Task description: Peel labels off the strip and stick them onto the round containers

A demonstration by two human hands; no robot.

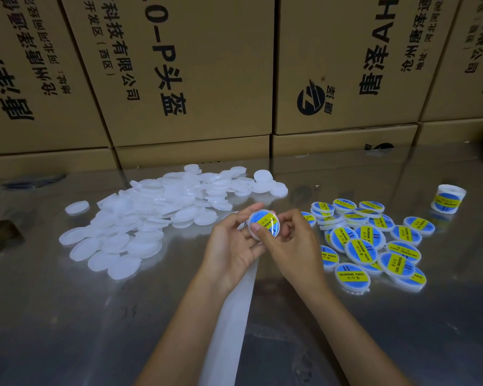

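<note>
A round white container [263,224] with a blue and yellow label on its face is held up between both hands over the middle of the table. My left hand [232,243] cradles it from the left with curled fingers. My right hand [290,240] grips it from the right, thumb pressed on the label. A white backing strip [232,316] trails from under the hands toward me. Several unlabelled white containers [151,215] lie heaped at the left. Several labelled containers [371,240] lie piled at the right.
A label roll [448,202] stands at the far right of the shiny metal table [67,316]. Large cardboard boxes [193,79] form a wall along the table's back edge. A dark object [0,231] sits at the left edge.
</note>
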